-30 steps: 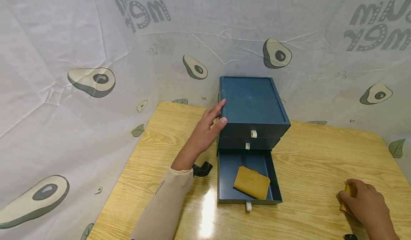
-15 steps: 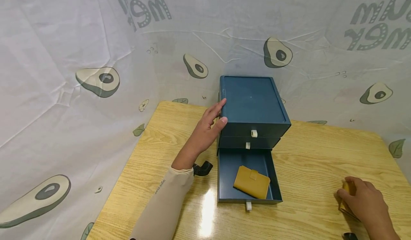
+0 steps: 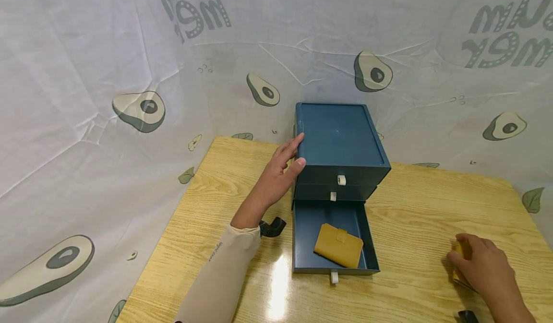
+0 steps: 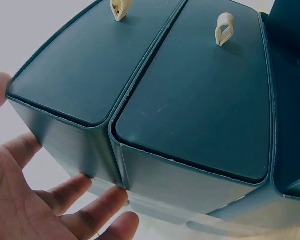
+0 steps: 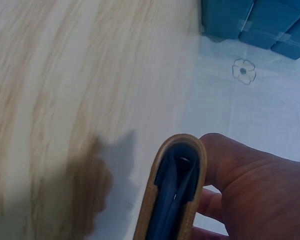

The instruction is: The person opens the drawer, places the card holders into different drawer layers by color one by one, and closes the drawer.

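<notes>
A dark blue unit of stacked drawers (image 3: 341, 136) stands on the table, its bottom drawer (image 3: 304, 246) pulled out. Inside that drawer lies a mustard-yellow wallet (image 3: 339, 246) with a strap closure. My left hand (image 3: 278, 174) rests against the unit's left side, fingers extended, thumb at the top front corner; in the left wrist view its fingertips (image 4: 112, 197) touch the side wall. Off to the right, my right hand (image 3: 488, 268) holds a second yellow wallet (image 3: 460, 277) on edge, mostly hidden by the hand. The right wrist view shows this folded wallet (image 5: 195, 212) end-on, with a dark lining.
The two upper drawers are closed, with white loop pulls (image 3: 341, 180) on their fronts. Wood-grain table (image 3: 419, 217) extends on both sides of the unit. A white avocado-print cloth (image 3: 319, 40) hangs behind. Black wrist-camera mounts (image 3: 273, 227) show beside the wrists.
My right hand has shifted slightly left and away from me with the wallet in it. My left hand, the drawer unit and the wallet in the drawer stay where they were.
</notes>
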The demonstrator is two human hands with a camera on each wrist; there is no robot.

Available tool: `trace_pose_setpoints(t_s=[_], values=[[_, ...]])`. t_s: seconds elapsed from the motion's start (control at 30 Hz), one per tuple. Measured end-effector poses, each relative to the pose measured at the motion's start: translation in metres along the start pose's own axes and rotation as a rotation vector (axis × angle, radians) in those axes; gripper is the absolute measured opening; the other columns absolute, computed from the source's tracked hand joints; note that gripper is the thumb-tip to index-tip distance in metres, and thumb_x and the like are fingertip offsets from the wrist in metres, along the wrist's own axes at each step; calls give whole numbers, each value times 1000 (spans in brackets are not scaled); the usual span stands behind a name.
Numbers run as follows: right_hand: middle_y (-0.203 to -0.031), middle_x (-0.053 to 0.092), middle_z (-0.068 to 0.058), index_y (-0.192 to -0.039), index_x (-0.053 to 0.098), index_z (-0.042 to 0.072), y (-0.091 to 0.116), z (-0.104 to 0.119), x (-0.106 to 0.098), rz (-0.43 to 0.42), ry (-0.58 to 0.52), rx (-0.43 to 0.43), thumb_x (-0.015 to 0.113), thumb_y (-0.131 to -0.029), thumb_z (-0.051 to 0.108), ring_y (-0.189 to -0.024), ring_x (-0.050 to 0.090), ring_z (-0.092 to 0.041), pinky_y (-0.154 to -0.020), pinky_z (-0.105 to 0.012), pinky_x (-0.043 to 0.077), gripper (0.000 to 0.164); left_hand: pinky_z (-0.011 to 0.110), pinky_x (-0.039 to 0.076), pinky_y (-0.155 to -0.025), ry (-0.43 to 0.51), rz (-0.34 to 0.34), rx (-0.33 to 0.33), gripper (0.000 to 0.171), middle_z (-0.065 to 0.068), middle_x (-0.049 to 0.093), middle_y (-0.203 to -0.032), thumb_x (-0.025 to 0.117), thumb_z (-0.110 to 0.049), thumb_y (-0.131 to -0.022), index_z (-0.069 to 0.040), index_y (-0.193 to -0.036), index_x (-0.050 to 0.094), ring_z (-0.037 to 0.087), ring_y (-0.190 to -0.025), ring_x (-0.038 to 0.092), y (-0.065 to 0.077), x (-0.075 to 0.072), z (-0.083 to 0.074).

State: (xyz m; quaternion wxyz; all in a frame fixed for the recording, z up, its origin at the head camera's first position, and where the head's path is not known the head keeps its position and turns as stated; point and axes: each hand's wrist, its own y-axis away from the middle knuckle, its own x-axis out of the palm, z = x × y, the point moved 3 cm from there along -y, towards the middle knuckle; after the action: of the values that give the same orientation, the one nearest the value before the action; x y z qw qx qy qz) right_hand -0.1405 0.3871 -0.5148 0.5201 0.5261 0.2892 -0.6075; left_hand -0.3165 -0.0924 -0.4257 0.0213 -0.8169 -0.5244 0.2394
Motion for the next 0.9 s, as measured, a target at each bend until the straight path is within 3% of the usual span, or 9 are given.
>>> trace_pose_setpoints(t_s=[0.2, 0.5, 0.7, 0.9], values=[[-142, 41, -47, -146, 53, -7, 2, 11, -5, 2, 0, -62, 68, -104, 35, -120, 42, -70, -87, -80, 42, 61, 66, 32, -122, -7, -6, -7, 95, 3, 25, -177, 34, -92, -96, -38, -173, 27, 36, -155, 40, -1, 0, 0], [-143, 43, -46, -145, 54, -6, 7, 37, -11, -21, -11, -128, 69, -105, 30, -120, 42, -69, -89, -80, 41, 56, 67, 32, -122, -4, -5, -8, 96, 3, 25, -177, 34, -93, -95, -38, -173, 27, 36, -155, 40, -2, 1, 0], [-144, 43, -45, -147, 54, -5, 8, 53, -14, -8, -18, -166, 70, -105, 32, -118, 44, -68, -82, -75, 44, 59, 67, 32, -122, -8, -8, -8, 97, 3, 26, -177, 33, -94, -95, -37, -173, 27, 36, -154, 41, -2, 0, 1], [-140, 50, -41, -146, 56, -3, 11, 72, -18, -52, -20, -214, 73, -104, 29, -111, 51, -63, -71, -64, 49, 55, 67, 32, -121, -13, -10, -10, 94, 3, 26, -177, 34, -92, -97, -37, -173, 27, 36, -154, 41, -1, 0, 2]])
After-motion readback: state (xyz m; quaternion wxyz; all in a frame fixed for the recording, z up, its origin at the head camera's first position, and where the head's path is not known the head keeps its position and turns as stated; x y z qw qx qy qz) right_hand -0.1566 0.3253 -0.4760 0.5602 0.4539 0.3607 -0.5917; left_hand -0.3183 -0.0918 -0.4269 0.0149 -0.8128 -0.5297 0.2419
